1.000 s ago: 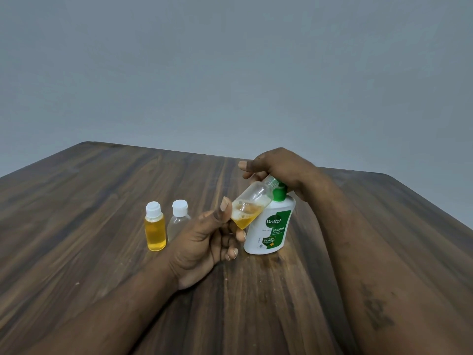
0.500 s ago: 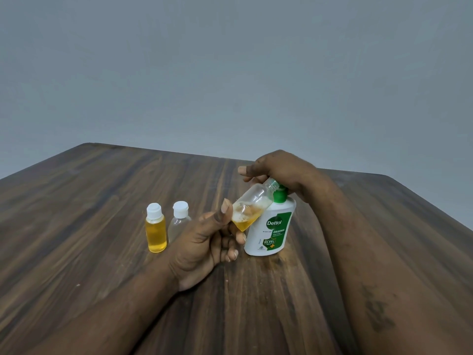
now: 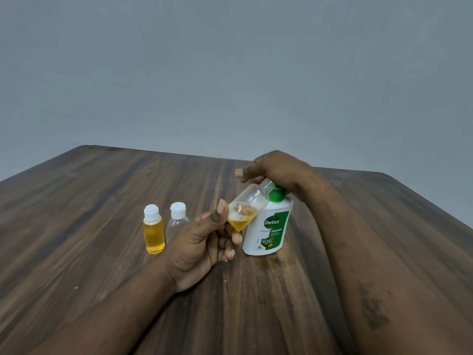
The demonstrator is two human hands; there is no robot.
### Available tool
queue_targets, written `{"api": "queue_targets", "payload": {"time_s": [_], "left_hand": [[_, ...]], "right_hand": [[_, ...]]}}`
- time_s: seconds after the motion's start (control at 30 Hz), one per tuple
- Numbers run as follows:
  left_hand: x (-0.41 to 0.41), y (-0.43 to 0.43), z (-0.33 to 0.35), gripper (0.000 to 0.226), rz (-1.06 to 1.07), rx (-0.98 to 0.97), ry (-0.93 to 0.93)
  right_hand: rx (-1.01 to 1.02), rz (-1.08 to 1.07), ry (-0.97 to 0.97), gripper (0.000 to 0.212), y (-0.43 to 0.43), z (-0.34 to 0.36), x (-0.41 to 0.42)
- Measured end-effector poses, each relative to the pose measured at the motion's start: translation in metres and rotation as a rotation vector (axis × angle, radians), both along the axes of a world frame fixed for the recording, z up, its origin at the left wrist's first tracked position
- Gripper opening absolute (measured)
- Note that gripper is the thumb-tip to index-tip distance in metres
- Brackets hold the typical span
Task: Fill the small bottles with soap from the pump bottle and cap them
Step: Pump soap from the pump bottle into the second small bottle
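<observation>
I see plain grey-blue wall (image 3: 230, 73) filling upper half of my feed. Below, dark wood-grain table (image 3: 102, 201), streaky brown, far corners rounded. Light soft, even.

We have a dark wooden table (image 3: 76, 201) carrying a capped full small bottle (image 3: 153, 233), a capped empty small bottle (image 3: 176, 222) just beside it, and the pump bottle (image 3: 268, 231).
</observation>
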State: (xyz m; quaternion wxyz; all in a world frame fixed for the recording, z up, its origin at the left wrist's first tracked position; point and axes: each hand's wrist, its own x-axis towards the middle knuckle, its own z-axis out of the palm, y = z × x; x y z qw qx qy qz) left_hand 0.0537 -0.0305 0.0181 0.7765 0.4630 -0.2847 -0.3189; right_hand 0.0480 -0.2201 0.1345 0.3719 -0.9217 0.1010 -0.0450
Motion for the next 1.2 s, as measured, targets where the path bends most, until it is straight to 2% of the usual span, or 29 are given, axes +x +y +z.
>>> {"api": "queue_targets", "payload": {"time_s": [0.13, 0.23, 0.33, 0.53, 0.67, 0.87, 1.03, 1.2], "left_hand": [[0.0008, 0.0009, 0.0005, 0.058, 0.01, -0.001, -0.001], [-0.0005, -0.0011, 0.0011, 0.057, -0.012, -0.016, 0.0], [-0.0015, -0.0018, 0.0015, 0.056, -0.028, -0.008, -0.012], [-0.002, 0.0009, 0.0015, 0.054, -0.016, 0.01, -0.001], [-0.001, -0.0002, 0.0007, 0.055, -0.011, -0.002, 0.004], [-0.0019, -0.002, 0.0008, 0.057, -0.015, -0.007, -0.003], [-0.0015, -0.0005, 0.0003, 0.057, -0.006, 0.013, 0.001], [-0.001, -0.0005, 0.0008, 0.057, -0.006, 0.0, 0.008]], "right_hand": [[-0.007, 0.022, -0.021, 0.029, 0.0017, 0.0018, -0.0011], [-0.079, -0.009, -0.149, 0.036, 0.0015, 0.0052, -0.0004], [-0.067, -0.044, -0.26, 0.035, 0.0025, 0.0072, -0.0012], [0.01, -0.027, 0.0, 0.027, -0.0012, -0.0017, 0.0028], [0.035, -0.007, -0.047, 0.031, -0.0002, 0.0019, 0.0008], [-0.006, -0.03, -0.24, 0.034, 0.0011, 0.0051, 0.0001], [0.045, -0.003, -0.021, 0.035, -0.0019, -0.0019, 0.0034], [0.067, 0.025, -0.032, 0.035, -0.0025, 0.0017, 0.0004]]}}
